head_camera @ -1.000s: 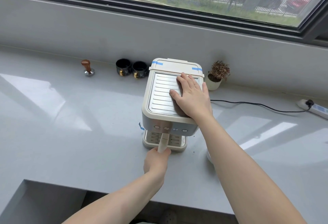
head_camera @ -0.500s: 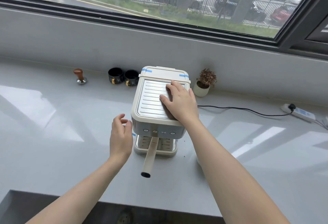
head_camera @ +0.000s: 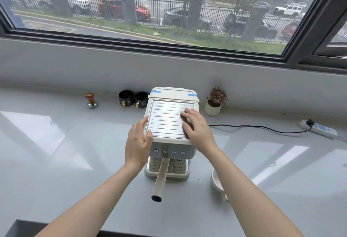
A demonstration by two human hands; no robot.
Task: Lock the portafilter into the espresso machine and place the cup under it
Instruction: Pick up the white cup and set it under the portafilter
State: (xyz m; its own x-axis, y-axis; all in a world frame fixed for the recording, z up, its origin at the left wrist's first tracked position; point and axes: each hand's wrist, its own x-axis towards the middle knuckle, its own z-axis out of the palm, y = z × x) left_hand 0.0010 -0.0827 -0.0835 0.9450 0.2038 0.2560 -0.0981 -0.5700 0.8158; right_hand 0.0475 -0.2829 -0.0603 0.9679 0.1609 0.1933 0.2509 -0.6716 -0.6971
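The cream espresso machine [head_camera: 169,122] stands at the middle of the counter. The portafilter sits under its front, and its long cream handle [head_camera: 160,178] points straight toward me. My left hand [head_camera: 138,142] clasps the machine's left top edge, thumb on the rim. My right hand [head_camera: 197,127] lies flat on the ribbed top plate at the right, fingers spread. Two black cups [head_camera: 126,97] [head_camera: 141,99] stand side by side against the wall, just left of the machine's back. Nothing stands on the drip tray [head_camera: 166,173].
A wooden-topped tamper [head_camera: 91,100] stands left of the cups. A small potted plant [head_camera: 215,101] is right of the machine. A black cable [head_camera: 262,128] runs to a power strip [head_camera: 319,128]. A white dish [head_camera: 216,180] lies partly under my right forearm.
My left hand let go of the portafilter handle, rose past the machine's left side and now clasps its top left edge. My right hand stayed on top. The view tilted up.
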